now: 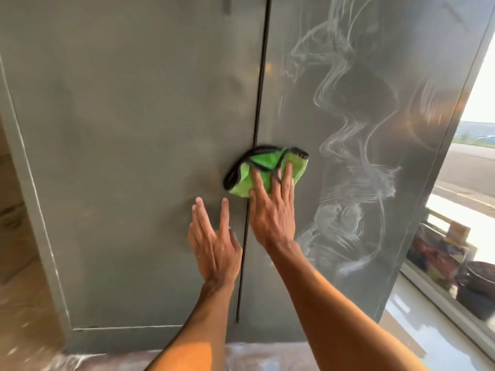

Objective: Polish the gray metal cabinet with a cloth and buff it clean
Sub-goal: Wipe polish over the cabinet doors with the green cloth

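Right hand (270, 218), fingers straight, presses a green cloth (263, 170) on the gray cabinet (120, 129) over the door seam (257, 108). Left hand (211, 245) lies open, flat on the left door just below the cloth.

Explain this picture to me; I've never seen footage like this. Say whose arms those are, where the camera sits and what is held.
No machine here: a person wears one wide-angle camera on the head, so you look along their own arms. Ahead stands a gray metal cabinet with two doors, split by a dark gap. The right hand presses a green cloth against the cabinet at that gap, fingers straight, not a closed grip. The left hand is open at the left door and holds nothing. White swirling streaks cover the right door, probably polish not yet buffed off.
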`<state>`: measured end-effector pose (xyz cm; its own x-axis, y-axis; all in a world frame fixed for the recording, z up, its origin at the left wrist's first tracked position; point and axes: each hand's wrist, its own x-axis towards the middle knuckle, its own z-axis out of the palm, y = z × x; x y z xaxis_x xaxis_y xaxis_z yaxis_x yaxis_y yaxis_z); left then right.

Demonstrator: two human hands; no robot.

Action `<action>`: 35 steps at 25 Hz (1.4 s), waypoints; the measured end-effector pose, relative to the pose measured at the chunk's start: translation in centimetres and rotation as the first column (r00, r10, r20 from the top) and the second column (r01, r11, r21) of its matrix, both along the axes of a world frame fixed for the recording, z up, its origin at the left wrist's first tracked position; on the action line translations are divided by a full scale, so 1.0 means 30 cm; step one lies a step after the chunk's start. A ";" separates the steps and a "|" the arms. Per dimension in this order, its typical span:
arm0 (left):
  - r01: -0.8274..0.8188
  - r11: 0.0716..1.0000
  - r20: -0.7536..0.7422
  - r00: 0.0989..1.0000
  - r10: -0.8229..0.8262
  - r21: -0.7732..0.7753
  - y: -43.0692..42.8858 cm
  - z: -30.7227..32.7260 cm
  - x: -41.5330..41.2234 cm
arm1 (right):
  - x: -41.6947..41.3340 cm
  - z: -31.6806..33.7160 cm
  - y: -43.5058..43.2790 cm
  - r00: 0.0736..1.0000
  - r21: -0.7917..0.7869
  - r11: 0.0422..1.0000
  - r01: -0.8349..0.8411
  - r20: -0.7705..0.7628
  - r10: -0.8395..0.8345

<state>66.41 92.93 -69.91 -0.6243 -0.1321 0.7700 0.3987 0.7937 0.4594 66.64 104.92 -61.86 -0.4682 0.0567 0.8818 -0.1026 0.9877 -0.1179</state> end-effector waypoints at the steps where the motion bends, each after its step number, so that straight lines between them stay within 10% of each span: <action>1: -0.005 1.000 -0.007 1.000 0.005 -0.027 0.000 -0.020 -0.002 | 0.014 -0.077 0.011 1.000 0.032 0.999 -0.005 0.018 0.004; 8: 0.033 0.959 0.056 0.998 -0.018 -0.283 0.076 -0.173 0.046 | 0.141 -0.519 0.141 0.969 0.149 0.987 -0.054 0.248 0.016; 18: 0.017 0.982 0.117 0.993 0.006 -0.190 0.117 -0.226 0.067 | 0.090 -0.236 0.158 0.986 0.135 0.982 -0.129 -0.087 0.142; 35: -0.045 0.919 0.086 0.993 0.085 -0.392 0.082 -0.456 0.045 | 0.104 -0.789 0.296 0.952 0.460 0.870 -0.178 0.304 0.033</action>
<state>67.77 95.39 -83.59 -0.7000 0.1217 0.7037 0.3085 0.9402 0.1442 69.75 113.79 -85.53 -0.6757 -0.4005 0.6189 -0.2438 0.9137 0.3251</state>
